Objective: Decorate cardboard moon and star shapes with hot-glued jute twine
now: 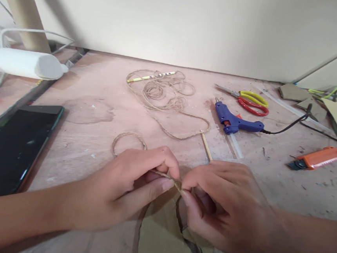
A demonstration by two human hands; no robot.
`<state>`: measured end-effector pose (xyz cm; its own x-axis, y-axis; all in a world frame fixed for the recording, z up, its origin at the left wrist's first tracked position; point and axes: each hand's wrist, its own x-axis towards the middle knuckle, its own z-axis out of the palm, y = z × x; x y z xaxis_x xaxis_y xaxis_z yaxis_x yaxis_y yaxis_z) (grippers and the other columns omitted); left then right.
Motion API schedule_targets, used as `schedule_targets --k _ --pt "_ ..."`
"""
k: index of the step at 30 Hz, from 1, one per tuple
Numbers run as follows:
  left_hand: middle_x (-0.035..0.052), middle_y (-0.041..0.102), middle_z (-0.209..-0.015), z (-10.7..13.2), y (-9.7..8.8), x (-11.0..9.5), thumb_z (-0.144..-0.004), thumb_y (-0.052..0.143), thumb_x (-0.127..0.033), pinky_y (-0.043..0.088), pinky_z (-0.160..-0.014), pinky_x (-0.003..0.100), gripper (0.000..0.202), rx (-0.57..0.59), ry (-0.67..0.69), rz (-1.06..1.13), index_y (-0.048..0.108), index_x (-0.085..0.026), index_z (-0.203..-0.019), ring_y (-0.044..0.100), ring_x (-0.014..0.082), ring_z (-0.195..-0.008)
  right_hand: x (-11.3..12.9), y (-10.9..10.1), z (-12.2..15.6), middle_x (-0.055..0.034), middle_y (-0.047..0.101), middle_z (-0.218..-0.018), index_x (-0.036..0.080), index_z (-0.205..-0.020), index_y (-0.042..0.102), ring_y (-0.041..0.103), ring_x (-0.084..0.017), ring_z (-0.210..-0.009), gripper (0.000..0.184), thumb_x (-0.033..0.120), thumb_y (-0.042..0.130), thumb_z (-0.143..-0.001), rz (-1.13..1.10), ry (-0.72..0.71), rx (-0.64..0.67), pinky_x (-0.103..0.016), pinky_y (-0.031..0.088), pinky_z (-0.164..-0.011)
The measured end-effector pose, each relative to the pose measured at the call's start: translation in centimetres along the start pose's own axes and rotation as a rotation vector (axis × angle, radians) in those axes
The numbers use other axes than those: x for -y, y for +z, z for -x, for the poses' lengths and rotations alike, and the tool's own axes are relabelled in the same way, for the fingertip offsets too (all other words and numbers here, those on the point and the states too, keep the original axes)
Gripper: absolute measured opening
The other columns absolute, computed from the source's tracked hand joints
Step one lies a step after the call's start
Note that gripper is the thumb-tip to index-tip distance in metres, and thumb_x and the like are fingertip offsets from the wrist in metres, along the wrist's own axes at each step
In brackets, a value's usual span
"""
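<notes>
A length of brown jute twine runs between the fingertips of both hands. My left hand pinches it between thumb and index finger. Close beside it, my right hand is closed with thumb and fingertips on the same twine. A thin pale stick shows beyond my right hand; whether that hand holds it I cannot tell. One loop of twine curves out past my left hand. Under both hands lies a cut piece of brown cardboard, partly hidden by the right hand, with a dark, ragged edge.
Loosely coiled twine lies with a pencil farther back. On the right are scissors, a blue glue gun and an orange box cutter. To the left are a phone and a white bottle. A pale wall stands behind.
</notes>
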<state>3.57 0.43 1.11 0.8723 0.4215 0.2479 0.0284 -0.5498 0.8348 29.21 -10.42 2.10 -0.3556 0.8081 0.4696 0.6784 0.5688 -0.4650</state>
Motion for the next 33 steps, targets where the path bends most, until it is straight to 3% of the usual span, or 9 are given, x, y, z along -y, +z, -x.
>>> schedule_targets --k 2,7,15,20,27,33 --pt "-0.0034 0.081 -0.102 -0.1 -0.1 0.3 -0.136 0.062 -0.019 0.057 -0.076 0.019 0.015 0.018 0.068 -0.038 0.073 -0.024 -0.127 0.072 0.0115 -0.081 -0.1 0.0 0.4 0.0144 0.058 -0.069 0.025 -0.095 0.068 0.05 -0.006 -0.058 0.025 0.007 0.06 -0.112 -0.014 0.008 0.009 -0.025 0.044 -0.063" --pt "-0.0049 0.072 -0.095 -0.5 -0.6 0.6 -0.135 0.063 -0.015 0.05 -0.077 0.021 0.021 0.055 0.175 -0.074 0.069 -0.024 -0.117 0.065 0.0122 -0.082 -0.4 0.8 1.0 0.0142 0.059 -0.068 0.024 -0.095 0.069 0.05 -0.006 -0.056 0.025 0.008 0.06 -0.112 -0.026 -0.02 0.038 -0.027 0.045 -0.064" --pt "-0.0012 0.071 -0.101 -0.4 -1.3 1.2 -0.13 0.065 -0.008 0.052 -0.082 0.022 0.024 0.1 0.161 -0.089 0.073 -0.024 -0.114 0.07 0.0154 -0.094 -0.5 1.3 1.1 0.0111 0.065 -0.072 0.022 -0.094 0.07 0.054 -0.007 -0.06 0.026 0.007 0.06 -0.113 0.0 -0.057 0.072 -0.029 0.045 -0.066" --pt "-0.0004 0.073 -0.104 -0.6 -1.4 1.3 -0.127 0.064 -0.005 0.052 -0.08 0.021 0.027 0.116 0.163 -0.046 0.073 -0.025 -0.111 0.072 0.0143 -0.091 -0.5 1.2 1.3 0.0083 0.068 -0.071 0.023 -0.091 0.07 0.059 -0.01 -0.06 0.029 0.007 0.06 -0.114 0.023 -0.064 0.104 -0.032 0.046 -0.065" --pt "-0.0006 0.076 -0.104 -1.0 -1.5 1.4 -0.127 0.064 -0.004 0.052 -0.076 0.018 0.028 0.12 0.153 -0.058 0.076 -0.025 -0.112 0.073 0.0129 -0.085 -0.3 0.6 1.1 0.0081 0.065 -0.071 0.024 -0.089 0.068 0.054 -0.011 -0.061 0.03 0.007 0.058 -0.112 -0.018 -0.071 0.113 -0.036 0.04 -0.062" --pt "-0.0007 0.076 -0.106 -0.8 -1.5 1.5 -0.126 0.064 -0.003 0.053 -0.079 0.016 0.031 0.122 0.134 -0.058 0.079 -0.025 -0.109 0.076 0.0124 -0.09 -0.5 -0.4 1.6 0.0057 0.079 -0.078 0.025 -0.101 0.069 0.064 -0.014 -0.064 0.022 0.005 0.066 -0.11 -0.012 -0.103 0.132 -0.038 0.046 -0.063"
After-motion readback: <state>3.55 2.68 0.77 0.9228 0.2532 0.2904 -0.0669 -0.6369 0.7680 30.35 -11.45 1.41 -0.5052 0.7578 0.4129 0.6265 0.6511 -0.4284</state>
